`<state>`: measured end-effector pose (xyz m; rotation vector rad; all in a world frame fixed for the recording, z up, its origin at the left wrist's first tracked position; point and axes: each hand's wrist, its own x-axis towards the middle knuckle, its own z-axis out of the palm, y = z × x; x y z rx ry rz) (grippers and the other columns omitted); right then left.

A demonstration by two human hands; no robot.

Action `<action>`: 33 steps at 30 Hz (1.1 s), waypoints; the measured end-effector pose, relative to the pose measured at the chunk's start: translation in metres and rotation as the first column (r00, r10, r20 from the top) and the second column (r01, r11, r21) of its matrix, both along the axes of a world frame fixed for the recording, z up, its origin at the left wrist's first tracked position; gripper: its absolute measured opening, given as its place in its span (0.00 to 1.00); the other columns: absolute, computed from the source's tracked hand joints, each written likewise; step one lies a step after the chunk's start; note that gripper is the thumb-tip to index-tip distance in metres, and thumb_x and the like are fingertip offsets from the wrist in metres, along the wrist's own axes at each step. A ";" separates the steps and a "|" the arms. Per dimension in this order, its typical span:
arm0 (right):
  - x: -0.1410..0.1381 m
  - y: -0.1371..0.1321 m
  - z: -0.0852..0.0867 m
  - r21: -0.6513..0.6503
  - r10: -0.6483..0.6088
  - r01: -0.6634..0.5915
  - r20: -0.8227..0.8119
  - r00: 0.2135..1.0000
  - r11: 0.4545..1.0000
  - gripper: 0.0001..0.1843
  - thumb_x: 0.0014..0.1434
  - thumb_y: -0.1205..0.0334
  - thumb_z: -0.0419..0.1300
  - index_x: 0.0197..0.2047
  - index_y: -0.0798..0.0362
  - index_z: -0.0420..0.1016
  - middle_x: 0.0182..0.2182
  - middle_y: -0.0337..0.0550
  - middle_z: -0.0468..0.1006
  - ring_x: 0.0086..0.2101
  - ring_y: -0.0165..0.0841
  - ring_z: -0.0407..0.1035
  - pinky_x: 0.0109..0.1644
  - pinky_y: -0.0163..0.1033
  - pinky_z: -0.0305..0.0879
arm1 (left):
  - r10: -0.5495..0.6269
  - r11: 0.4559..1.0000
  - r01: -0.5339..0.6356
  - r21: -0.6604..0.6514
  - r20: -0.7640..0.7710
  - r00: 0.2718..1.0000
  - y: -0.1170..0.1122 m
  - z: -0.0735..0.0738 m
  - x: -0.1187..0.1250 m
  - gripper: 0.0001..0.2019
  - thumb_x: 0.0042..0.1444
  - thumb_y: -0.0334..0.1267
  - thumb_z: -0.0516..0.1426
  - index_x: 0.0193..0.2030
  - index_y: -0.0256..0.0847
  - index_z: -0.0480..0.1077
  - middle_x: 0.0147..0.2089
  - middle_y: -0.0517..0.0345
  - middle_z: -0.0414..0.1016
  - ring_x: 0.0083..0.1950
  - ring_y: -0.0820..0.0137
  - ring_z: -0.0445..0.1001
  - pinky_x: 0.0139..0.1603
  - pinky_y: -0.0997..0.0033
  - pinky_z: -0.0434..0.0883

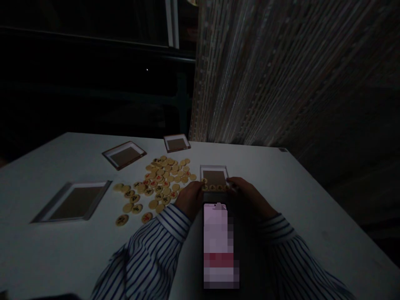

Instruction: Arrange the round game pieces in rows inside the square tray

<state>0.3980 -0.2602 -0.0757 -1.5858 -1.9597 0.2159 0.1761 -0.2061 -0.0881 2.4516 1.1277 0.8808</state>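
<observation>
Fingers [196, 188] of the left hand [188, 199] are bent at the near corner of that small tray [214, 177], with one round piece [204, 181] right at their tips. Are they pinching it?

Can't tell from here. They're curled and touching it or nearly so, but the hand hides the grip.

And the right hand [246, 196]?

Reaching in at the tray's other near corner, fingers [233, 183] stretched out rather than clenched. Whether they're holding anything, I can't say.

Where are the pieces, then?

A row [212, 188] lies along the tray's near edge, between the hands. A big heap [164, 177] sits just left of the tray, mid-frame, marked in red and black, with strays [122, 220] spreading toward the lower left.

What else is on the table [46, 258]?

Three more trays: one [73, 202] at the left, one [124, 155] and one [176, 143] along the far edge. A phone [220, 246] lies at bottom center, its lit screen blurred, between striped sleeves [150, 246]. A curtain [265, 75] hangs at upper right.
</observation>
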 end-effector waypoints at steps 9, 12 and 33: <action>0.000 -0.003 0.000 -0.016 -0.109 0.109 0.004 0.994 0.994 0.18 0.58 0.55 0.53 0.49 0.54 0.67 0.42 0.49 0.73 0.37 0.35 0.70 0.41 0.44 0.68 | -0.017 0.998 0.014 0.055 0.053 0.998 -0.003 0.000 0.001 0.12 0.52 0.27 0.52 0.43 0.38 0.68 0.42 0.51 0.74 0.43 0.67 0.73 0.44 0.65 0.72; -0.002 -0.004 0.006 -0.028 -0.159 0.159 0.004 0.987 0.987 0.15 0.58 0.56 0.52 0.44 0.54 0.70 0.39 0.48 0.74 0.35 0.34 0.69 0.40 0.42 0.67 | -0.024 0.998 0.020 0.057 0.078 0.997 -0.004 0.003 0.002 0.09 0.52 0.28 0.52 0.40 0.37 0.69 0.40 0.51 0.74 0.41 0.67 0.72 0.42 0.65 0.72; -0.006 -0.006 0.014 0.087 -0.169 0.170 -0.023 0.985 0.982 0.12 0.58 0.59 0.50 0.38 0.54 0.71 0.35 0.46 0.74 0.35 0.34 0.68 0.39 0.41 0.65 | 0.019 0.998 -0.027 0.055 0.150 0.989 -0.029 0.053 -0.051 0.06 0.55 0.33 0.52 0.33 0.38 0.70 0.33 0.55 0.72 0.37 0.70 0.70 0.40 0.69 0.68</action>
